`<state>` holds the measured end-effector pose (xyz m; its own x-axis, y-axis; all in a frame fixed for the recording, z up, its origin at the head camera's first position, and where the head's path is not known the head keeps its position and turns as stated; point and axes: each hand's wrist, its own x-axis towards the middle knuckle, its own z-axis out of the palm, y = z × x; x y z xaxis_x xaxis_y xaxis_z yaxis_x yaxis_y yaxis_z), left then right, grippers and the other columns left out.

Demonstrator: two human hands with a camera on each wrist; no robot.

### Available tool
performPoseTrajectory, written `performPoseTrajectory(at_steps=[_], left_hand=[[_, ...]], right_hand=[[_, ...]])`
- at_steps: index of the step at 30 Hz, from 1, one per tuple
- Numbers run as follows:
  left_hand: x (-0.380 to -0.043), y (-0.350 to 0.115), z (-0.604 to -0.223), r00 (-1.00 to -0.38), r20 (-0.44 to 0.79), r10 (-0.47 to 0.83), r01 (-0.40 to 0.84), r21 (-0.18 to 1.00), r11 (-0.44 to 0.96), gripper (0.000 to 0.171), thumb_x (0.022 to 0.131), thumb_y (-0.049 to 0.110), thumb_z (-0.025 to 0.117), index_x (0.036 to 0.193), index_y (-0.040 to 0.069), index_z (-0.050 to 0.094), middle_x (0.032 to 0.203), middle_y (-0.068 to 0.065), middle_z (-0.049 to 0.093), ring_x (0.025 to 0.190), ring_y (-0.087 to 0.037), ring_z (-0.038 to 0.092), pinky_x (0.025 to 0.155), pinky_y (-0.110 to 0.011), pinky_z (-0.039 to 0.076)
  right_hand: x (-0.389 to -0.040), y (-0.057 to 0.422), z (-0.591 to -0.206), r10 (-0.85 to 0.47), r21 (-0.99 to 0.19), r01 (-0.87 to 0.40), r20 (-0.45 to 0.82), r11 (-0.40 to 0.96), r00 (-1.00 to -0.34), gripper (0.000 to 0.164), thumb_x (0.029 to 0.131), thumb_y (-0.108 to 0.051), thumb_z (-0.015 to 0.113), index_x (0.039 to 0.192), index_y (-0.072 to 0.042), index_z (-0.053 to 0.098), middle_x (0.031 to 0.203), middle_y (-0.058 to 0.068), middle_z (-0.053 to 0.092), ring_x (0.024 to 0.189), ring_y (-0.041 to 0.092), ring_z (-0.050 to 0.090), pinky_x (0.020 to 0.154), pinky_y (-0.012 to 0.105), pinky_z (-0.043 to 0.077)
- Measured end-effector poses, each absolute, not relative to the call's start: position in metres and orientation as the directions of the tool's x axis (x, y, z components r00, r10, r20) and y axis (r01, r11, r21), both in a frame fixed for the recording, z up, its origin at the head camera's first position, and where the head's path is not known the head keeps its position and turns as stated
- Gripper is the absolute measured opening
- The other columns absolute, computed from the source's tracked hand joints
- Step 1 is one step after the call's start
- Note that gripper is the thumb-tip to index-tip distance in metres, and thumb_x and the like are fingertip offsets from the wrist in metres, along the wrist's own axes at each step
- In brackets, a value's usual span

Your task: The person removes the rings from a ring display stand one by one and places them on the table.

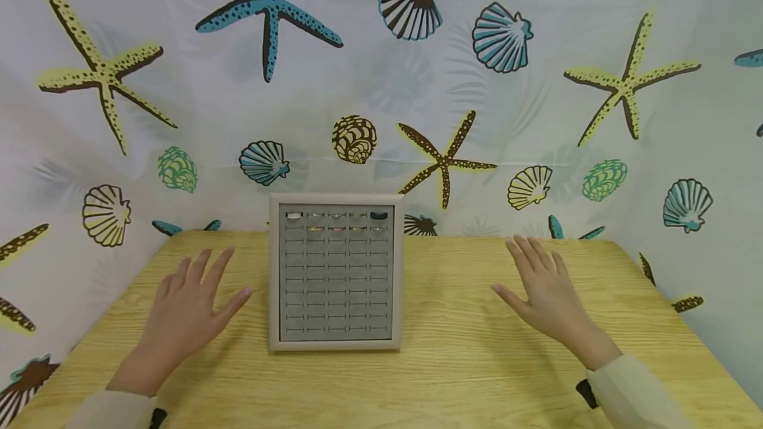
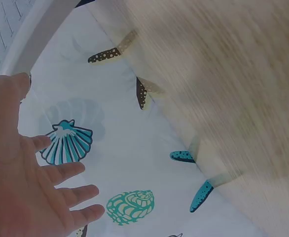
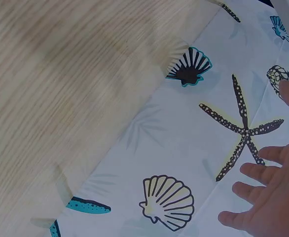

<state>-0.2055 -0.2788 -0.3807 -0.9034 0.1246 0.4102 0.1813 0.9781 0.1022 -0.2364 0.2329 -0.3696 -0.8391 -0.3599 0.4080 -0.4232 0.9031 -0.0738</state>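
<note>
A pale-framed ring board (image 1: 335, 345) is standing up on the wooden table (image 1: 453, 323).
Its grey slotted pad (image 1: 336, 285) is facing the viewer; small rings (image 1: 357, 228) are sitting in the two top rows, including a dark blue ring (image 1: 379, 216).

The yellowish wood-grain surface (image 1: 453, 363), its far corners rounded, carries a pale-framed ring tray (image 1: 336, 283), which stands left of centre, grey slotted face turned toward the near side.

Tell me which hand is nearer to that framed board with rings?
Left. The left hand is to the left of the framed board, across a small gap; the right hand is to its right, across a wider stretch of table.
</note>
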Motion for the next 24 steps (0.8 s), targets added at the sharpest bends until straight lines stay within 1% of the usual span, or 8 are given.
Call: performPoseTrajectory(at_steps=[3,6,11,16,20,24], left_hand=[[-0.206,-0.273,-0.377,-0.888,0.438,0.139,0.203,0.102,0.974,0.074,0.087,0.054,0.05,0.145,0.018,0.022,0.138,-0.026,0.033,0.121,-0.054,0.03,0.09,-0.066,0.025],[-0.207,-0.268,-0.375,-0.873,0.462,0.154,0.228,0.107,0.968,0.073,0.087,0.052,0.052,0.144,0.017,0.024,0.136,-0.026,0.036,0.12,-0.051,0.033,0.089,-0.066,0.027],[-0.211,-0.262,-0.372,-0.858,0.482,0.179,0.272,0.13,0.953,0.072,0.087,0.048,0.054,0.143,0.012,0.027,0.134,-0.026,0.04,0.117,-0.047,0.039,0.087,-0.064,0.032],[-0.214,-0.255,-0.37,-0.843,0.504,0.187,0.303,0.158,0.94,0.072,0.086,0.048,0.056,0.141,0.009,0.031,0.13,-0.026,0.045,0.11,-0.048,0.047,0.083,-0.062,0.037],[-0.216,-0.25,-0.37,-0.846,0.502,0.18,0.307,0.183,0.934,0.074,0.086,0.048,0.056,0.143,0.01,0.028,0.13,-0.026,0.046,0.11,-0.047,0.047,0.084,-0.06,0.038],[-0.216,-0.246,-0.369,-0.854,0.49,0.176,0.315,0.217,0.924,0.075,0.087,0.047,0.056,0.144,0.011,0.025,0.132,-0.025,0.045,0.113,-0.046,0.046,0.086,-0.06,0.038]], right_hand=[[-0.239,0.226,-0.367,-0.376,-0.052,-0.444,0.452,0.894,-0.809,0.072,0.088,-0.045,0.055,0.141,-0.005,0.029,0.145,0.017,0.031,0.135,0.036,0.024,0.103,0.06,0.017],[-0.242,0.219,-0.364,-0.4,-0.024,-0.476,0.505,0.879,-0.764,0.069,0.086,-0.042,0.059,0.138,-0.003,0.036,0.14,0.017,0.038,0.131,0.036,0.031,0.102,0.058,0.023],[-0.246,0.206,-0.359,-0.429,-0.009,-0.529,0.574,0.848,-0.697,0.063,0.084,-0.037,0.063,0.132,-0.002,0.043,0.132,0.016,0.045,0.122,0.033,0.041,0.098,0.055,0.03],[-0.25,0.193,-0.355,-0.437,-0.024,-0.574,0.624,0.819,-0.649,0.055,0.084,-0.031,0.064,0.126,0.0,0.048,0.127,0.016,0.05,0.116,0.034,0.046,0.095,0.053,0.033],[-0.252,0.181,-0.35,-0.443,-0.028,-0.6,0.648,0.799,-0.619,0.05,0.084,-0.028,0.065,0.123,0.0,0.051,0.123,0.016,0.053,0.113,0.034,0.048,0.093,0.052,0.036],[-0.253,0.169,-0.344,-0.452,-0.03,-0.616,0.652,0.787,-0.609,0.047,0.084,-0.028,0.065,0.121,-0.001,0.052,0.121,0.015,0.054,0.11,0.033,0.05,0.091,0.051,0.038]])
